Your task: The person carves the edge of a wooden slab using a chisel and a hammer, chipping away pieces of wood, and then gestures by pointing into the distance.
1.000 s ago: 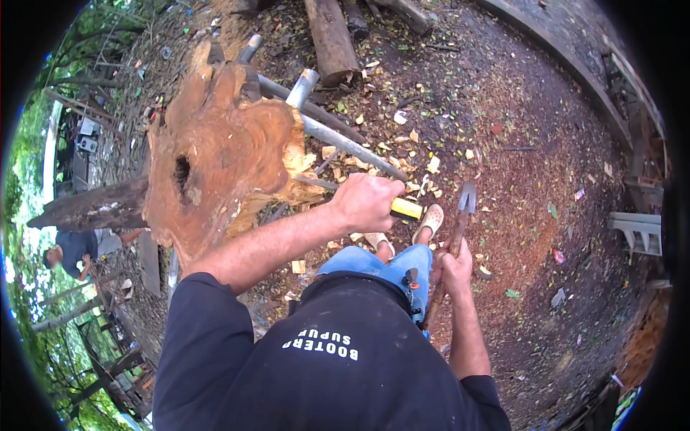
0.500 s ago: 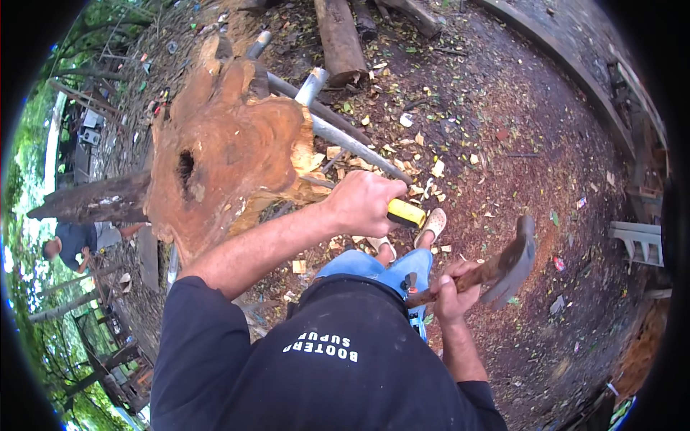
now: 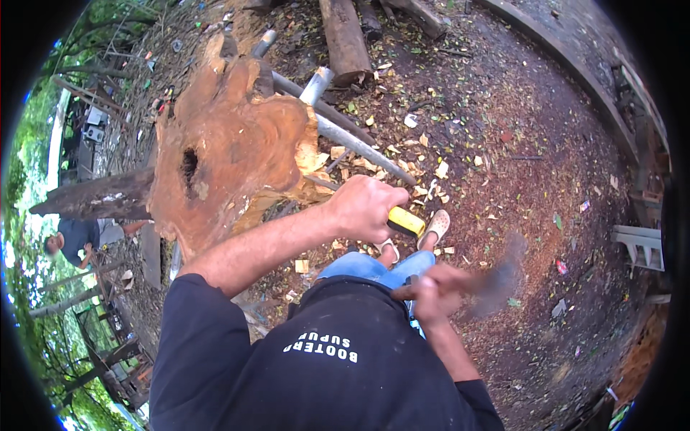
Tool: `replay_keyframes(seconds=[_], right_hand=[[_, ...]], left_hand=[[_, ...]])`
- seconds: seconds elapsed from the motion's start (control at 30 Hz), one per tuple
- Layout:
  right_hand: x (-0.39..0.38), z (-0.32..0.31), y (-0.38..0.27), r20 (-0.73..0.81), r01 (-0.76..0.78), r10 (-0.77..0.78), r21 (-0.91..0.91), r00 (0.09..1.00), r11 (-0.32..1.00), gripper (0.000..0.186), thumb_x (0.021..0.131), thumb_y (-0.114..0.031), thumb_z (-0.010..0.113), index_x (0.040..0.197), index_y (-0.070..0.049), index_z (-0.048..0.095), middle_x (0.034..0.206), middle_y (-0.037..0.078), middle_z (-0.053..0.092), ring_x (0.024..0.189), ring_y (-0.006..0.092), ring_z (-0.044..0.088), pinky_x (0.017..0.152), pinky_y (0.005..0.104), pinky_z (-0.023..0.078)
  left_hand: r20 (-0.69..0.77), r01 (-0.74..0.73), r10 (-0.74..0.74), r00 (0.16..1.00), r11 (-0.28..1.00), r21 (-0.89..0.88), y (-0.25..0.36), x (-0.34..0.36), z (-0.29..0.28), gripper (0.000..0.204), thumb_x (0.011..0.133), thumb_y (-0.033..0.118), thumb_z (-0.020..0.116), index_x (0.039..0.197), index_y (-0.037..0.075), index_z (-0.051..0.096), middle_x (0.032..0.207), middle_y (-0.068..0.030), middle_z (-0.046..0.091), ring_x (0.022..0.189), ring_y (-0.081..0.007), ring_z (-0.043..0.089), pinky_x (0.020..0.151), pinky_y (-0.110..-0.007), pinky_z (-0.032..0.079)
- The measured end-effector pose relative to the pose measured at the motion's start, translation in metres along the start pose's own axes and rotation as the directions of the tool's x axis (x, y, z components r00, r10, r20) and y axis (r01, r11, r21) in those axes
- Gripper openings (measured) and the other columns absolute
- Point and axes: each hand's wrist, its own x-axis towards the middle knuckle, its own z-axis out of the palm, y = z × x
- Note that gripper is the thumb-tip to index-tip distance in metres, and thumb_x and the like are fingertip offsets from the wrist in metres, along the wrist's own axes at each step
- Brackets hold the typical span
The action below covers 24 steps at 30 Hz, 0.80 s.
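Note:
A large orange-brown wood slab (image 3: 241, 147) with a dark hole and pale chipped edge stands at center-left, with grey poles (image 3: 359, 149) behind it. My left hand (image 3: 366, 208) is closed on a chisel with a yellow-and-black handle (image 3: 404, 221), its metal blade mostly hidden by the hand and pointing at the slab's chipped right edge; contact cannot be made out. Lower right, my right hand (image 3: 433, 294) grips the wooden handle of a hammer (image 3: 496, 276), whose metal head is smeared by motion, to the right of the chisel.
Logs (image 3: 341, 39) lie at the top. Wood chips and leaves litter the dirt around my sandaled feet (image 3: 436, 230). A long board (image 3: 568, 65) edges the right side, near a grey slatted object (image 3: 640, 244). Another person (image 3: 75, 241) is at far left behind a dark log (image 3: 93, 197).
My right hand has swung the hammer from upright to sideways and shifted down and left, now blurred. My left hand stays on the chisel, with only slight movement.

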Motion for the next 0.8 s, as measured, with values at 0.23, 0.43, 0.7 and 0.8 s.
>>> replay_keyframes(seconds=[0.23, 0.43, 0.7, 0.8], right_hand=[[-0.007, -0.019, 0.008, 0.11, -0.302, 0.349, -0.311, 0.93, 0.901, 0.006, 0.084, 0.001, 0.051, 0.086, -0.004, 0.05, 0.066, 0.003, 0.052, 0.055, 0.0106, 0.052, 0.051, 0.0274, 0.045], [-0.012, -0.009, 0.037, 0.328, 0.031, 0.185, -0.557, 0.926, 0.83, 0.01, 0.081, -0.001, 0.056, 0.088, -0.004, 0.048, 0.055, 0.006, 0.053, 0.046, 0.0153, 0.051, 0.049, 0.0349, 0.045], [-0.036, -0.049, 0.06, 0.235, -0.045, 0.126, -0.322, 0.964, 0.946, 0.021, 0.079, 0.001, 0.06, 0.098, 0.003, 0.051, 0.074, 0.006, 0.054, 0.057, 0.0176, 0.052, 0.055, 0.0314, 0.045], [-0.028, -0.05, 0.055, 0.296, -0.019, 0.171, -0.453, 0.94, 0.891, 0.026, 0.082, 0.001, 0.059, 0.107, 0.005, 0.051, 0.075, 0.01, 0.059, 0.059, 0.021, 0.06, 0.056, 0.0325, 0.049]], left_hand=[[0.025, 0.007, -0.007, 1.0, 1.0, -0.002, -0.004, -0.01, 0.001, 0.025, 0.062, 0.017, 0.072, 0.074, 0.009, 0.052, 0.065, -0.0074, 0.058, 0.065, -0.0315, 0.065, 0.055, -0.044, 0.05], [0.063, 0.014, -0.014, 0.998, 1.0, -0.002, 0.0, -0.007, 0.003, 0.024, 0.061, 0.015, 0.071, 0.073, 0.009, 0.051, 0.065, -0.0071, 0.058, 0.064, -0.0316, 0.064, 0.055, -0.044, 0.05], [0.107, -0.054, 0.043, 0.993, 0.993, 0.106, -0.017, -0.011, 0.015, 0.028, 0.062, 0.021, 0.073, 0.078, 0.011, 0.053, 0.07, -0.0063, 0.059, 0.063, -0.0317, 0.064, 0.055, -0.044, 0.05], [0.121, -0.178, 0.162, 0.979, 0.974, 0.139, -0.035, -0.023, 0.025, 0.03, 0.061, 0.022, 0.073, 0.079, 0.012, 0.052, 0.07, -0.0042, 0.057, 0.063, -0.0288, 0.063, 0.055, -0.042, 0.049]])
